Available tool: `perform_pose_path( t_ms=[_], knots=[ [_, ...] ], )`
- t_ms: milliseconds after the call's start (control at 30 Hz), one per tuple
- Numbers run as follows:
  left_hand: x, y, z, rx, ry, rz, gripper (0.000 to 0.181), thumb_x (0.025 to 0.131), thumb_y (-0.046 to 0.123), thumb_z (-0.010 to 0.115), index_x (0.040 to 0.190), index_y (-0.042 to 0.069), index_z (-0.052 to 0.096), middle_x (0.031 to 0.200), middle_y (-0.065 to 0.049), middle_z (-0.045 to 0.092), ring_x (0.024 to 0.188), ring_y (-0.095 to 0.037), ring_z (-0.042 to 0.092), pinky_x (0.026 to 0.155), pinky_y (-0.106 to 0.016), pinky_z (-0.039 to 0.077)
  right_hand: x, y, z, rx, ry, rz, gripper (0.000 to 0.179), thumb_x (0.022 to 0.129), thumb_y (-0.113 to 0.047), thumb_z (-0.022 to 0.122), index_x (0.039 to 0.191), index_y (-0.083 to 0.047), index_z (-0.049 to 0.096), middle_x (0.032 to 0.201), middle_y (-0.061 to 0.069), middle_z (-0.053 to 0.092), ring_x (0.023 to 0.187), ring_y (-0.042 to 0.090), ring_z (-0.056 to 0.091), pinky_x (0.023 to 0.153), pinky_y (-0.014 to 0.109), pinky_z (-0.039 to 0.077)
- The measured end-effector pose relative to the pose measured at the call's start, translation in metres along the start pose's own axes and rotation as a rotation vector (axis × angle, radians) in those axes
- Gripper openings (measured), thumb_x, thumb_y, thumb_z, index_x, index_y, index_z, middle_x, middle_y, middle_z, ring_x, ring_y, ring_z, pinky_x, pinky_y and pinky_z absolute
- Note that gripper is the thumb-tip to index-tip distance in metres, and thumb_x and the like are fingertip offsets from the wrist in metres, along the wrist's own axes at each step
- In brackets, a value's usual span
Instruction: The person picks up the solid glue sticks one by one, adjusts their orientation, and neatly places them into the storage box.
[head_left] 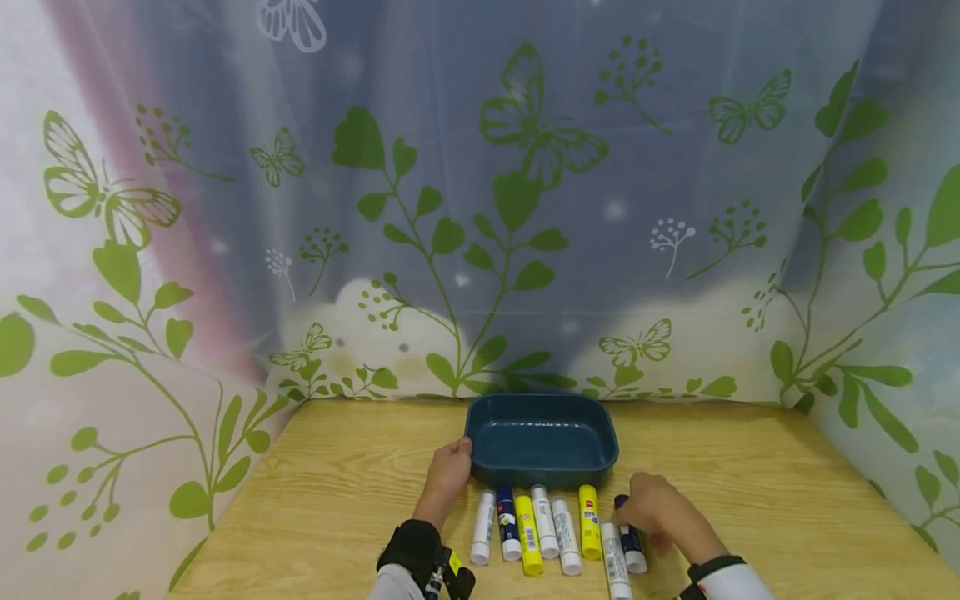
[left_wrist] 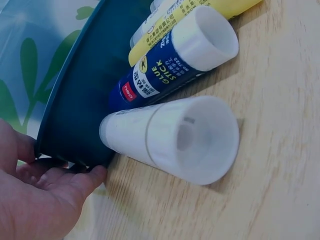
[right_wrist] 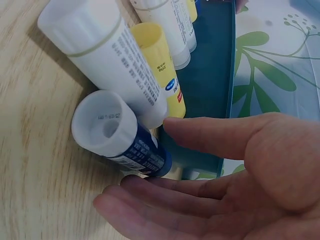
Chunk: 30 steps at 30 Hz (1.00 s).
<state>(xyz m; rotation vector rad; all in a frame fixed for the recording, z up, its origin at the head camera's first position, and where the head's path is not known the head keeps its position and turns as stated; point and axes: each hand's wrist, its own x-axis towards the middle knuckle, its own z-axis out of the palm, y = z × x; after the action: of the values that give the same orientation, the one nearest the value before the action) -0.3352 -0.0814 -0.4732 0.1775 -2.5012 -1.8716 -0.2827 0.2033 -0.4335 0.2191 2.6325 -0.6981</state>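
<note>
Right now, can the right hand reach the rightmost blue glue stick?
Probably yes: the right hand is at the blue glue stick, thumb and fingers apart, though a white glue stick crowds it on the left.

Left strap (head_left: pixel 408 546): wide, black, bottom centre, and a yellow-marked black device (head_left: pixel 461 583) beside it!
Right strap (head_left: pixel 716 568): black too!
Sleeves (head_left: pixel 738 584): pale grey!

- Cannot see every fingertip of the left hand (head_left: pixel 447 475) at the left end of the tray (head_left: pixel 540 477).
- Cannot see, from the head view, the whole blue glue stick (head_left: pixel 634 543) off the tray's front right corner, partly behind the right hand (head_left: pixel 666 512).
- Cannot read the tiny print on the white glue stick (head_left: pixel 616 557) before the tray there.
</note>
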Motion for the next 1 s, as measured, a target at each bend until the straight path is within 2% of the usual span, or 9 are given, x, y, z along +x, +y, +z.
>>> perform_pose_path(
  t_ms=[233, 500, 833, 1000],
  knots=[
    [0.002, -0.0005, -0.0009, -0.008, 0.006, -0.009, 0.049, 0.11, 0.026, 0.039, 0.143, -0.007, 0.051, 0.15, -0.028, 0.048, 0.142, -0.046, 0.041, 0.114, -0.056, 0.039, 0.0029, 0.0007, 0.001, -0.016, 0.0, -0.022, 0.043, 0.089, -0.013, 0.071, 0.114, 0.016, 0.052, 0.088, 0.023, 0.058, 0.059, 0.03, 0.07, 0.056, 0.037, 0.061],
    [0.0021, -0.003, -0.0009, -0.001, -0.003, -0.006, 0.049, 0.11, 0.027, 0.04, 0.143, -0.007, 0.052, 0.15, -0.028, 0.047, 0.143, -0.047, 0.04, 0.116, -0.057, 0.036, 0.0062, 0.0038, 0.0036, 0.016, 0.002, -0.004, 0.038, 0.087, -0.01, 0.069, 0.111, 0.016, 0.054, 0.085, 0.021, 0.058, 0.066, 0.032, 0.068, 0.058, 0.041, 0.062],
    [0.0039, -0.0041, -0.0001, 0.012, 0.011, -0.002, 0.048, 0.109, 0.026, 0.04, 0.14, -0.007, 0.055, 0.147, -0.027, 0.051, 0.141, -0.046, 0.043, 0.115, -0.058, 0.037, 0.003, 0.005, 0.0052, -0.063, 0.11, -0.07, 0.033, 0.083, -0.012, 0.073, 0.101, 0.012, 0.059, 0.083, 0.017, 0.059, 0.067, 0.026, 0.065, 0.053, 0.035, 0.057],
    [0.004, -0.0044, -0.0008, 0.019, 0.008, 0.006, 0.048, 0.109, 0.027, 0.04, 0.14, -0.006, 0.056, 0.146, -0.027, 0.052, 0.14, -0.046, 0.044, 0.114, -0.058, 0.037, 0.0015, 0.0089, 0.0064, -0.093, 0.154, -0.102, 0.037, 0.083, -0.014, 0.074, 0.101, 0.014, 0.058, 0.084, 0.017, 0.06, 0.071, 0.026, 0.061, 0.059, 0.032, 0.052]
  ],
)
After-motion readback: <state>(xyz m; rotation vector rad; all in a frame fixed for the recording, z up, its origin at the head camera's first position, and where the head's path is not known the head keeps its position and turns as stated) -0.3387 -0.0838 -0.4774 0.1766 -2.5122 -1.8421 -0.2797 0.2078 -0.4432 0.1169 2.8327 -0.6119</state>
